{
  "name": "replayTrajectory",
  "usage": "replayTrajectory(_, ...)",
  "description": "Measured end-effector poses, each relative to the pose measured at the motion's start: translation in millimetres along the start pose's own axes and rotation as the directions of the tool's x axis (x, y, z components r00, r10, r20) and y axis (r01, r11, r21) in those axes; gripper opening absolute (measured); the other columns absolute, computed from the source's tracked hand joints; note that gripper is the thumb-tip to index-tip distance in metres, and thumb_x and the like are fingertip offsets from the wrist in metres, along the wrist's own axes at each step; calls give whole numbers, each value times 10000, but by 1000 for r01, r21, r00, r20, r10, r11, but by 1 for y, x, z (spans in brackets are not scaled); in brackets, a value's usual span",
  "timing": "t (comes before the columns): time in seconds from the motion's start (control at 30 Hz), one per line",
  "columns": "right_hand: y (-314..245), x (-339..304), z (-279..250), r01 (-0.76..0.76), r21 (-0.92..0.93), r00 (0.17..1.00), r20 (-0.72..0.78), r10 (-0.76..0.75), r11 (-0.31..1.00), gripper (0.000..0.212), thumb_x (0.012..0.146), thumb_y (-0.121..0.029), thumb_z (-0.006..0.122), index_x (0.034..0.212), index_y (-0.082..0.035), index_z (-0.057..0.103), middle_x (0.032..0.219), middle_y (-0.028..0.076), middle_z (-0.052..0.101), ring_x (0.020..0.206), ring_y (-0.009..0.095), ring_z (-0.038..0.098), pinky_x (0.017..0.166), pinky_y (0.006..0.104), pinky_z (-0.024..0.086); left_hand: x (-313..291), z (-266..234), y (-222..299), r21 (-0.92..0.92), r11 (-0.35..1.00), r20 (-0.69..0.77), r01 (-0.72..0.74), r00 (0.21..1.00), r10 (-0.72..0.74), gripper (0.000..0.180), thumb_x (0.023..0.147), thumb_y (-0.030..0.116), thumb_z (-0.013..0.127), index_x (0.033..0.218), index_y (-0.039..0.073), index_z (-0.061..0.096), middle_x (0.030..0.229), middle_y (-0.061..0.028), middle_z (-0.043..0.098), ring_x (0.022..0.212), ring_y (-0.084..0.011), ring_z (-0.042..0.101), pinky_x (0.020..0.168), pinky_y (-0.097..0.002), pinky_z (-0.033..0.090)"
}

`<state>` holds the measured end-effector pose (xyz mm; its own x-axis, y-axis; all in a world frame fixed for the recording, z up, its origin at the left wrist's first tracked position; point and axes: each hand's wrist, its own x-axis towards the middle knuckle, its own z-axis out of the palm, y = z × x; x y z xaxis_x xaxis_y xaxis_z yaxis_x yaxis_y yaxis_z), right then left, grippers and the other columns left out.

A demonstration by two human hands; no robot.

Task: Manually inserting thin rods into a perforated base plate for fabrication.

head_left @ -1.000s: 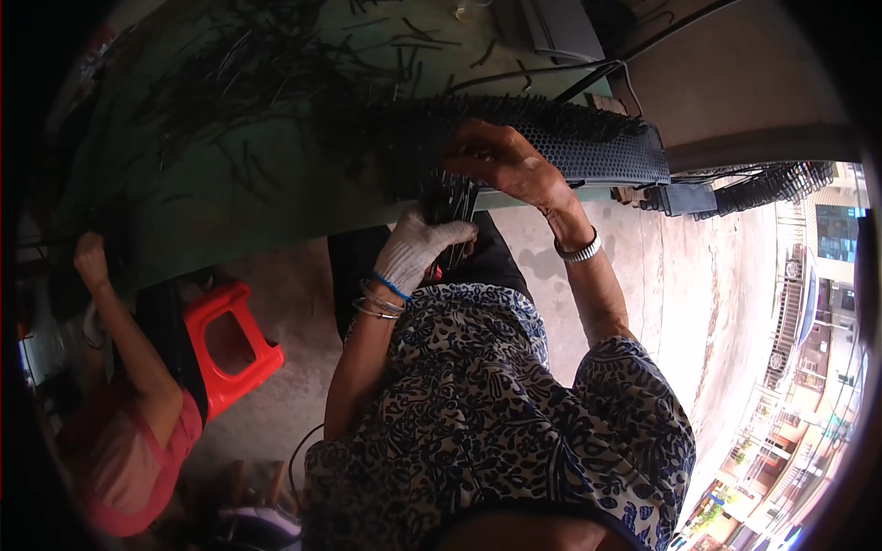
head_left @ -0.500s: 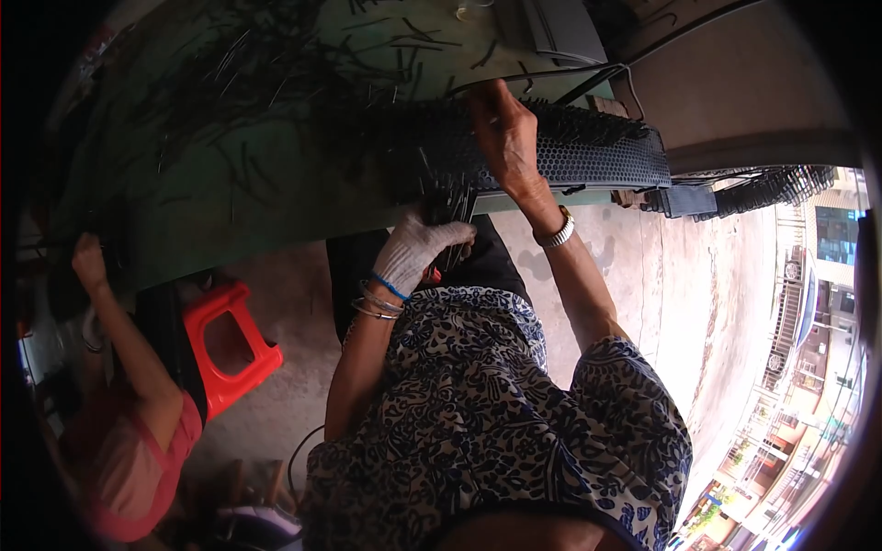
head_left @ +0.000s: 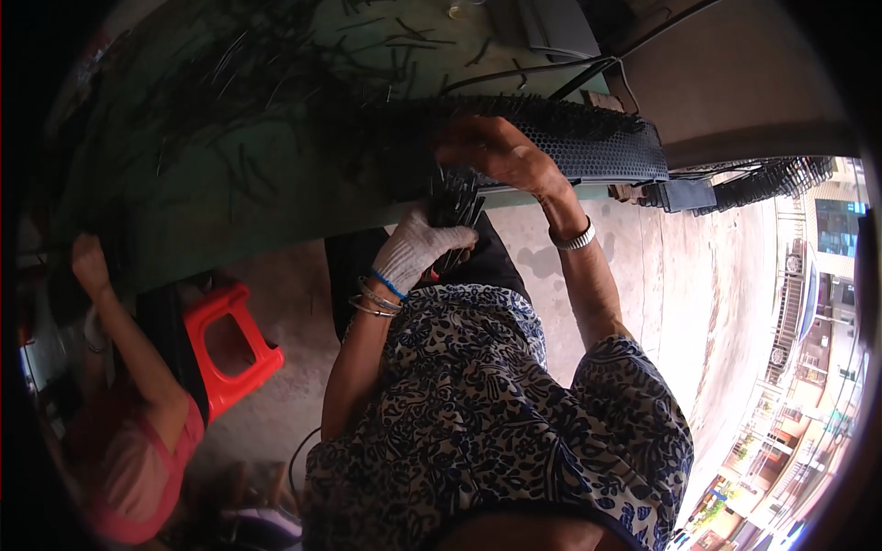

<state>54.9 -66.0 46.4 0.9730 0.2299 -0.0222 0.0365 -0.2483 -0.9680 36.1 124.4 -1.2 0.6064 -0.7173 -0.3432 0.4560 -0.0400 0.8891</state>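
Note:
In a pale knitted glove, my left hand point(head_left: 418, 246) is closed around a bundle of thin black sticks point(head_left: 454, 199) that fan upward from its grip in front of my lap. My bare right hand point(head_left: 503, 154), with a metal watch band point(head_left: 577, 235) at the wrist, hovers just above the top ends of the bundle. Its fingers are smeared by motion, so what they hold cannot be made out. Behind it lies a long black perforated rack point(head_left: 597, 158), with many short black sticks standing along its top.
Loose black sticks point(head_left: 241, 174) lie scattered over the green tabletop point(head_left: 197, 220), piled thickly at the far left. A bent metal rod frame point(head_left: 579, 64) rises behind the rack. At left stand a red plastic stool point(head_left: 266, 363) and a person in a pink top point(head_left: 138, 468).
My right hand has come down and toward me, from over the rack to the top of the held bundle. The gloved left hand keeps its grip and has barely moved.

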Motion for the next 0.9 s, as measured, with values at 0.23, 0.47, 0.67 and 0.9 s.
replayTrajectory(0.23,-5,-1,-9,29,-180,928,-360,-93,983,161,909,-49,567,1057,12,561,865,80,682,768,112,628,668,242,495,-3,1,0,-132,988,5,75,997,-75,143,761,130,718,834,24,656,736,-41,670,652,-123,627,613,-260,503)
replayTrajectory(0.47,27,28,7,73,-604,642,-581,-500,794,145,899,-37,588,1030,-20,529,816,66,674,646,129,622,592,248,493,5,-3,-16,-180,983,-3,-30,1000,30,176,803,155,668,844,-15,654,731,-71,654,636,-148,627,578,-267,500)
replayTrajectory(0.67,30,27,5,52,-651,684,-529,-502,757,138,899,-47,587,1028,-38,541,803,64,671,628,147,622,579,264,496,7,-3,-14,-134,990,-43,-39,999,34,166,809,130,660,835,-33,647,744,-83,662,631,-162,632,605,-268,503)
replayTrajectory(0.9,30,26,5,105,-523,697,-568,-438,846,156,878,-59,623,1029,-39,589,806,66,674,604,116,614,553,245,485,7,3,-6,-156,988,-52,6,999,-14,148,803,112,658,823,-35,651,720,-87,661,626,-159,633,597,-268,502)
